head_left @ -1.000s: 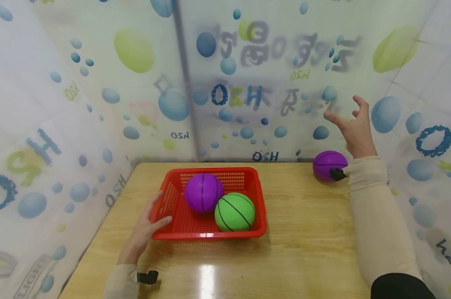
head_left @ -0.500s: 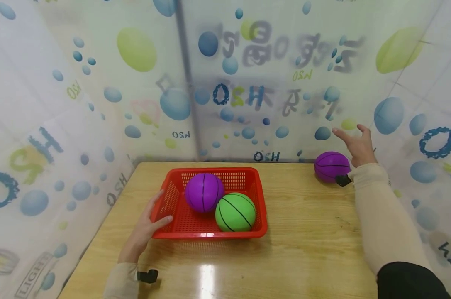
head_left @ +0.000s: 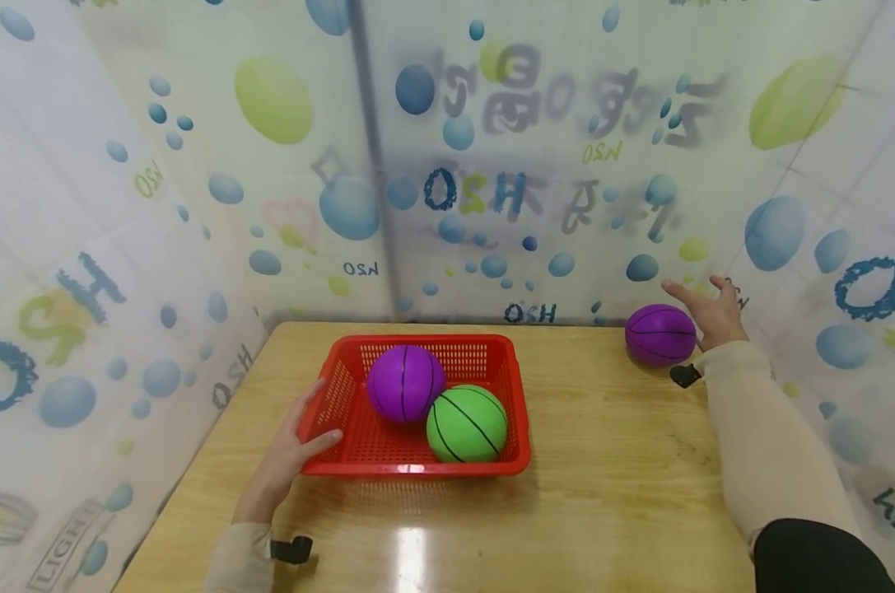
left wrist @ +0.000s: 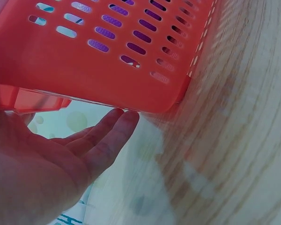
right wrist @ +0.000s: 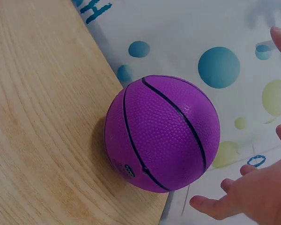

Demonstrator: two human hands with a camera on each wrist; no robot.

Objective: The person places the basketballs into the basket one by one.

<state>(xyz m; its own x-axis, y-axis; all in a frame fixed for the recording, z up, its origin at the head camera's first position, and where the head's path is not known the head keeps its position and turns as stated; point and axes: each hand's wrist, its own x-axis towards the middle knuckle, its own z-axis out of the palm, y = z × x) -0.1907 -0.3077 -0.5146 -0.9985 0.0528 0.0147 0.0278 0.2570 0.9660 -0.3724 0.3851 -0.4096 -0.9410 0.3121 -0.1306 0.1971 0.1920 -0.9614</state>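
A red plastic basket [head_left: 410, 469] with slotted walls stands on the wooden table. Inside it, a purple mini basketball [head_left: 406, 383] lies against a green mini basketball [head_left: 467, 424]. My left hand [head_left: 280, 461] holds the basket's left side, thumb over the rim and fingers along the outer wall; the left wrist view shows the fingertips [left wrist: 127, 119] at that wall. At the table's far right corner sits another purple mini basketball [right wrist: 161, 133]. Just right of this ball is my right hand [head_left: 717, 317], fingers spread, with a gap to the ball in the right wrist view.
The wooden table [head_left: 595, 461] ends at a patterned curtain [head_left: 447, 280] behind it. Similar curtain hangs at left and right. The lone purple ball is close to the table's back and right edges.
My right hand has come down from above to beside the lone purple basketball. The left hand, basket and balls have stayed in place.
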